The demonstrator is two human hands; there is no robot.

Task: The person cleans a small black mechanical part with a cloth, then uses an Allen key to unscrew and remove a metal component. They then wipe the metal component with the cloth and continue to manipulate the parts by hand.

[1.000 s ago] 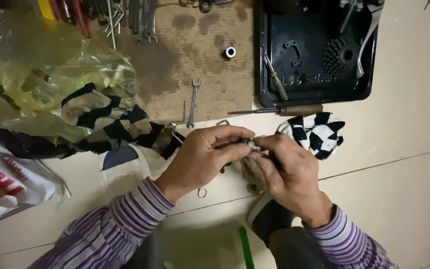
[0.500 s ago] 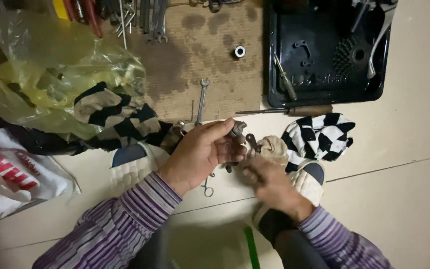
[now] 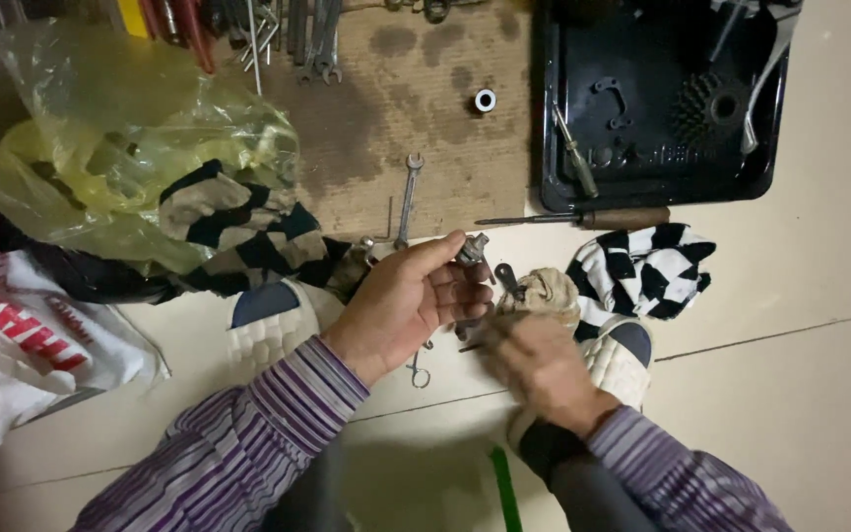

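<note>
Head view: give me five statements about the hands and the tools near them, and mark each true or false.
1. The left hand holds a small metal part. True.
2. The right hand grips the wooden-handled screwdriver. False: it lies on the floor beside the black tray.
3. A wrench lies on the brown board. True.
4. The black tray is empty. False: it holds a toothed sprocket and tools.
5. Both sleeves are striped. True.
</note>
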